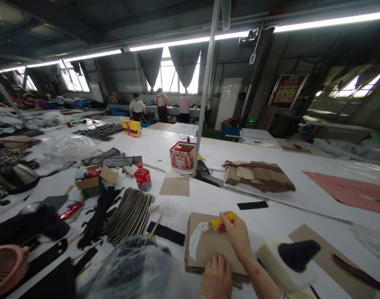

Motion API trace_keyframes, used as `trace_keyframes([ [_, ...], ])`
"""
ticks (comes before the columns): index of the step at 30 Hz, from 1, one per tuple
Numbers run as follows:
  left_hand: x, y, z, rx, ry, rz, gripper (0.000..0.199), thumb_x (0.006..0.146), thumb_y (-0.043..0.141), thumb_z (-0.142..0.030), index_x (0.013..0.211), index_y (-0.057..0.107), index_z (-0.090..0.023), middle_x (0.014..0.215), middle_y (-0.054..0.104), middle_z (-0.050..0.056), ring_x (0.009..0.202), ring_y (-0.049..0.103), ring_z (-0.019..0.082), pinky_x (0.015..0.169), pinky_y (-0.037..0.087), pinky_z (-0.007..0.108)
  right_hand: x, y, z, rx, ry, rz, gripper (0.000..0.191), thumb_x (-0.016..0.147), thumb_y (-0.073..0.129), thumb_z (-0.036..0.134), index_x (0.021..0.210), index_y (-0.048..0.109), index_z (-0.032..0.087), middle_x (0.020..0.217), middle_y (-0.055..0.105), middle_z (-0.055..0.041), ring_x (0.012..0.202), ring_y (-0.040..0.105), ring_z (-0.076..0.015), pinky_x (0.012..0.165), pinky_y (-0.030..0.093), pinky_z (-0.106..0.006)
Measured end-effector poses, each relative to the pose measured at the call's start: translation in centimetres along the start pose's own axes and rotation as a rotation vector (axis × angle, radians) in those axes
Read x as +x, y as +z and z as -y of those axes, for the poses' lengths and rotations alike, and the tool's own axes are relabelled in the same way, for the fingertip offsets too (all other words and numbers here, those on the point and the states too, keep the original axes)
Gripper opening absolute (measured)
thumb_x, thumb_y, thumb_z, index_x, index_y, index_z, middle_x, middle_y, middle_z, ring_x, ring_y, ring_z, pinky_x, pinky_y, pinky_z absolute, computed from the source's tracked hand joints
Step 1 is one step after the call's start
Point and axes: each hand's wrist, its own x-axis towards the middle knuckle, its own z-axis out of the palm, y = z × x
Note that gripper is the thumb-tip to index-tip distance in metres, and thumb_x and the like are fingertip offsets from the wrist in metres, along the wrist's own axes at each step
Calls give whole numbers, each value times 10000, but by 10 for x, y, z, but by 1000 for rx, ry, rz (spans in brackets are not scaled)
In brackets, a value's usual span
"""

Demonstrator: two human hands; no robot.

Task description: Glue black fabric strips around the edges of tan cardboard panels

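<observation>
A stack of grey-brown boards (pixel 227 245) lies on the white table at the lower centre. My right hand (pixel 235 232) grips the yellow handle of a brush (pixel 219 222) above it. The brush's bristles touch the top board at its upper left, where a curved streak of white paste (pixel 194 241) shows. My left hand (pixel 216 276) rests on the near edge of the stack, its fingers bent and close together; whether they pinch anything is hidden. Just right of my right forearm stands a whitish container (pixel 280 261) with a black piece on top.
Left of the stack are a black strip (pixel 166 233), curved grey strips (pixel 127 214) and clear plastic (pixel 130 270). Farther back stand a red bottle (pixel 143 177), a patterned box (pixel 182 157) and a metal pole (pixel 205 91). Brown pieces (pixel 260 176) lie behind right. People work near the windows.
</observation>
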Motion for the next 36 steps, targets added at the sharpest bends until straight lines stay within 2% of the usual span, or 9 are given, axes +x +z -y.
trace_keyframes([
  [4, -3, 16, -2, 38, -32, -45, 209, 731, 634, -212, 930, 642, -150, 914, 677, 89, 842, 645, 250, 614, 530, 321, 3, 3, -4, 37, -9, 32, 382, 752, 591, 563, 795, 556, 185, 560, 664, -10, 495, 630, -195, 502, 534, -302],
  [9, 3, 8, 6, 59, 30, -68, 161, 768, 573, -160, 910, 647, -166, 875, 680, 69, 820, 646, 217, 567, 510, 275, 16, 3, -8, -27, -17, -46, 372, 728, 580, 575, 727, 559, 204, 475, 618, 15, 463, 620, -200, 493, 525, -305],
  [13, 8, 1, 10, 70, 62, -90, 146, 770, 554, -116, 858, 653, -176, 822, 667, 64, 772, 635, 199, 535, 482, 259, 30, -24, -4, -68, -16, -155, 332, 726, 567, 548, 700, 564, 216, 449, 611, 14, 469, 628, -214, 494, 519, -313],
  [18, 8, -2, 13, 99, 120, -61, 134, 766, 596, -170, 886, 654, -176, 824, 657, 46, 742, 613, 179, 518, 461, 247, 28, -76, 0, -126, 11, -284, 326, 678, 610, 531, 697, 578, 206, 425, 609, 11, 462, 633, -239, 511, 519, -341],
  [22, 13, -14, 17, 72, 146, 61, 144, 778, 604, -192, 914, 646, -169, 823, 650, 39, 718, 601, 176, 524, 458, 256, 9, -121, 4, 10, 16, -354, 362, 678, 649, 508, 811, 587, 177, 505, 650, 9, 532, 658, -223, 557, 541, -319],
  [26, 27, -40, 24, -20, 243, 278, 153, 779, 592, -197, 921, 634, -157, 825, 641, 54, 736, 607, 202, 493, 437, 261, -26, -158, 14, 262, 38, -412, 432, 613, 757, 447, 889, 580, 165, 547, 665, 15, 535, 648, -190, 542, 556, -268],
  [28, 34, -53, 25, -34, 275, 335, 142, 766, 587, -162, 900, 632, -155, 839, 638, 59, 752, 610, 210, 486, 430, 261, -45, -172, 19, 319, 46, -440, 480, 563, 803, 418, 904, 581, 164, 592, 685, 5, 529, 644, -178, 538, 562, -250],
  [32, 48, -74, 24, -29, 266, 297, 141, 766, 552, -79, 857, 618, -163, 817, 623, 41, 741, 606, 186, 512, 423, 248, -79, -195, 23, 350, 50, -446, 515, 521, 831, 400, 900, 591, 148, 665, 698, -29, 563, 642, -190, 562, 567, -269],
  [36, 69, -95, 29, -41, 227, 229, 121, 790, 543, -89, 843, 598, -182, 811, 625, 18, 717, 603, 177, 555, 451, 263, -100, -206, 24, 126, 46, -396, 473, 626, 727, 542, 868, 598, 156, 609, 665, -33, 593, 626, -221, 605, 534, -331],
])
